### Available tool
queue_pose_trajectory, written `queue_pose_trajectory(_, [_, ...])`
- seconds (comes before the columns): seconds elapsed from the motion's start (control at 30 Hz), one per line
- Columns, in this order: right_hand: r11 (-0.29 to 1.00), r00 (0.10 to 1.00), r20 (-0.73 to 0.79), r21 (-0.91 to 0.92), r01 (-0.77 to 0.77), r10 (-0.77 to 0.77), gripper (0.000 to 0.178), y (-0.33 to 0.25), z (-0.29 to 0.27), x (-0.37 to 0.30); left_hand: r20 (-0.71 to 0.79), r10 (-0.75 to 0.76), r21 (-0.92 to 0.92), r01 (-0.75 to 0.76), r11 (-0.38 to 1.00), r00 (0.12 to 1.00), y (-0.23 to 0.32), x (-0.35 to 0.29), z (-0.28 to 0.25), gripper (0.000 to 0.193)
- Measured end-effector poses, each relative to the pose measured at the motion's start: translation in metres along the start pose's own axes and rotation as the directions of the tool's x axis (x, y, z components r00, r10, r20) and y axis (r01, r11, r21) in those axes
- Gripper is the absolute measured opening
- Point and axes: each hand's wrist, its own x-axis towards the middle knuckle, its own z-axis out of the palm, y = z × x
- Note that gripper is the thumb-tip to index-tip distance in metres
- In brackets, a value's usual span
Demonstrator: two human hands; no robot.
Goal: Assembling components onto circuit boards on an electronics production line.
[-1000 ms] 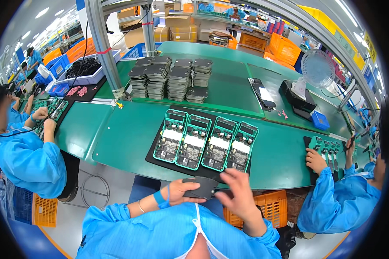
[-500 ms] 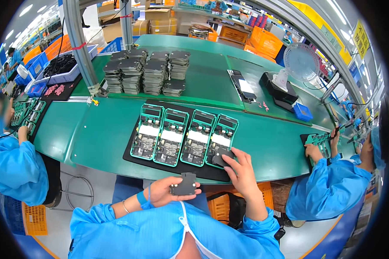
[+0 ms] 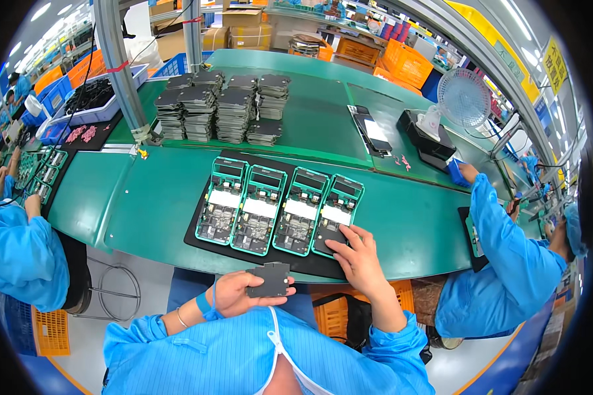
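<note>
My left hand (image 3: pixel 240 293) is closed on several dark grey cover plates (image 3: pixel 270 279), held flat in front of the table edge with the thumb on top. My right hand (image 3: pixel 361 258) has its thumb and fingertips on another dark cover plate (image 3: pixel 327 234), which lies over the lower part of the rightmost phone housing (image 3: pixel 339 197). Three more green-rimmed phone housings stand in a row to its left: the leftmost housing (image 3: pixel 222 200), the second housing (image 3: pixel 260 209) and the third housing (image 3: pixel 301 209). Their circuit boards and white panels show. All rest on a black mat (image 3: pixel 197 232).
Tall stacks of dark plates (image 3: pixel 234 108) stand at the back left of the green table (image 3: pixel 158 197). Further right are a phone-like device (image 3: pixel 370 131), a black box (image 3: pixel 425 135) and a fan (image 3: pixel 463 99). Co-workers sit left and right; the right one's hand (image 3: pixel 469 172) touches a blue bin (image 3: pixel 456 172).
The plate under my right hand went from tilted to lying flat in the rightmost housing. My left hand shifted slightly left with its plates. The right co-worker's arm reached out to the blue bin.
</note>
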Motion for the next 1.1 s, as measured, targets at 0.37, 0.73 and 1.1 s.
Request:
queue_pose_trajectory(0.37, [0.994,0.999,0.017,-0.099,0.037,-0.036,0.037,-0.001,0.003,-0.003,-0.014,-0.006,0.103,0.008,0.995,1.0,0.0,0.002,0.003,0.049])
queue_pose_trajectory(0.73, [0.986,1.0,0.019,-0.164,0.027,-0.024,0.039,-0.012,0.006,-0.005,-0.127,0.067,-0.017,-0.07,0.997,0.99,0.0,-0.001,0.0,0.044])
queue_pose_trajectory(1.1, [0.886,0.94,0.028,0.345,0.311,-0.341,0.052,-0.07,0.021,0.009,-0.169,0.099,-0.034,-0.106,0.994,0.981,-0.01,-0.001,-0.009,0.045])
